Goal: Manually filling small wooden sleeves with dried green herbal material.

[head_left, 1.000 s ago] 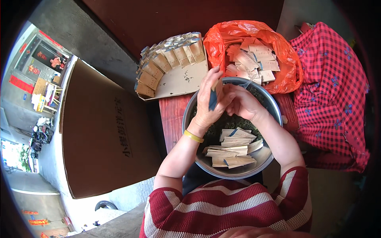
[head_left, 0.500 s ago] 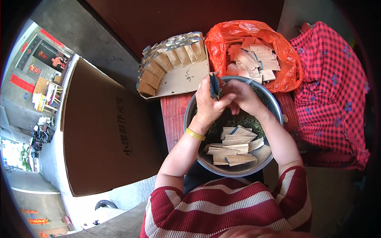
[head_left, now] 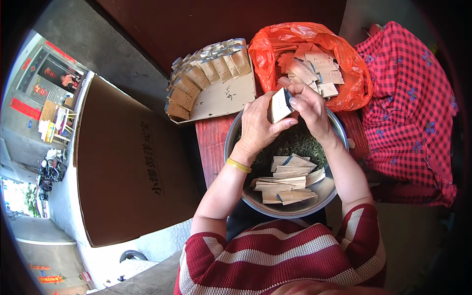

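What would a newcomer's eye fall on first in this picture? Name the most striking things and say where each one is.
At the centre, the left hand and right hand hold a small paper packet together above a metal bowl of dark green leaves and flat packets. Behind it, an orange plastic bag holds more packets, with a tray of upright packets to its left. A red checked cloth fills the right side.

Bowl (head_left: 255, 196) sits at the near edge of the counter (head_left: 210, 142), directly before the person. In it: loose leaves (head_left: 290, 145) at the far side, a stack of packets (head_left: 287, 179) at the near side. Both hands over the bowl's far rim, left hand (head_left: 258, 128) and right hand (head_left: 309, 108), one packet (head_left: 280, 104) between them. Behind the bowl, far left: tray (head_left: 226, 96) with packets standing in a row along its far and left edges. Far right: bag (head_left: 354, 83) with more packets in it. Cardboard box (head_left: 128, 162) left of the counter; cloth (head_left: 408, 108) right of it.
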Motion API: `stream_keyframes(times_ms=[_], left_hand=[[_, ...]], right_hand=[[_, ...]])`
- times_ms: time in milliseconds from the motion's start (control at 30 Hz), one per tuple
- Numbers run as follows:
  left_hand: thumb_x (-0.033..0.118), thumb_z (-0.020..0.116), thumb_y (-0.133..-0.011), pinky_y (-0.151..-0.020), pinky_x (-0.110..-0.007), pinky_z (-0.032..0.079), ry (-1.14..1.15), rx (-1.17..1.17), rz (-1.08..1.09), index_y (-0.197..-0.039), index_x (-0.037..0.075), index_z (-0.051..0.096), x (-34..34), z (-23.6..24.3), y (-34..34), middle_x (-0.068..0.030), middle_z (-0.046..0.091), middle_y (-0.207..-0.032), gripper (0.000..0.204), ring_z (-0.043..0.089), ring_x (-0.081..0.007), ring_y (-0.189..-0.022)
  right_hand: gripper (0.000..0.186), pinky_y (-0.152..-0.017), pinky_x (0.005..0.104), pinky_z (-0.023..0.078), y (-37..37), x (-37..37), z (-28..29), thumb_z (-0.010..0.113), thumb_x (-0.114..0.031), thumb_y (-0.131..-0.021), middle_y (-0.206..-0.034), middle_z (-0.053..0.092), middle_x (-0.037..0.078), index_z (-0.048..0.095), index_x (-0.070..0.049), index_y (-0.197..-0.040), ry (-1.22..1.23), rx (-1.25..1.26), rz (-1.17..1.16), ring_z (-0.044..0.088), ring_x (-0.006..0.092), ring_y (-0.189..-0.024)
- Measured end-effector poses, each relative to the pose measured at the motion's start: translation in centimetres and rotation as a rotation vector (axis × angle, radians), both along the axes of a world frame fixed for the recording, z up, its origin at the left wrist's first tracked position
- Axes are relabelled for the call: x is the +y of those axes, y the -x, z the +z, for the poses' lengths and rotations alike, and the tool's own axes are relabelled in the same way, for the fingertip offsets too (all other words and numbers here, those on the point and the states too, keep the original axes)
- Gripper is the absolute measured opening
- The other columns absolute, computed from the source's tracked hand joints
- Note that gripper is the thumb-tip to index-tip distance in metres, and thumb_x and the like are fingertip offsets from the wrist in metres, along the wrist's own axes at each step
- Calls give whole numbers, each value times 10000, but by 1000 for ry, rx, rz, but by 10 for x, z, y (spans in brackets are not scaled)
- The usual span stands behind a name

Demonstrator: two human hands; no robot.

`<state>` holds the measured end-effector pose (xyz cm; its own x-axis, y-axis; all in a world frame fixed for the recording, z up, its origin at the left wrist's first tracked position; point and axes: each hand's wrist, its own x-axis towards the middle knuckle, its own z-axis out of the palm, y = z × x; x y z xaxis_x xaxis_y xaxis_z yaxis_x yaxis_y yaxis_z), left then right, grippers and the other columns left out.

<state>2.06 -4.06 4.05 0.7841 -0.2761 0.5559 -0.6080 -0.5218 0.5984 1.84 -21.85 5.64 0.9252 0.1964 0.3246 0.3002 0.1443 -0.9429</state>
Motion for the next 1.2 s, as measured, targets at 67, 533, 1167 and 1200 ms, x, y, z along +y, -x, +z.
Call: stream_keyframes(times_ms=[67,533,1167,1200], left_hand=[[622,761,-693,-789,-411,448,-9,-92,26,-1195,29,575,-2,0,-2,-159,682,-991,799,653,-347,-923],[550,798,-686,-809,-476,471,-55,-140,-23,-1112,17,627,-8,-12,-2,-179,663,-973,703,636,-382,-917],[567,744,-765,-865,-453,460,87,-3,-107,-1121,30,603,-5,-8,6,-168,643,-1012,659,606,-385,-969],[549,748,-773,-869,-455,461,106,5,-119,-1115,29,606,-8,-8,6,-170,645,-1010,639,607,-387,-967]], right_hand=[[268,-754,239,491,-1,-1,3,566,-138,-905,-964,651,67,565,18,-1123,-44,28,-12,611,98,-873],[188,-770,245,511,-29,-23,-36,483,73,-902,-955,604,28,578,-4,-1046,222,-42,107,606,93,-884],[16,-703,209,471,-28,-26,-37,554,-8,-966,-857,581,-17,565,-17,-958,273,1,75,562,46,-771],[28,-698,207,468,-28,-27,-40,549,4,-964,-850,580,-16,566,-12,-949,286,-31,23,560,41,-767]])
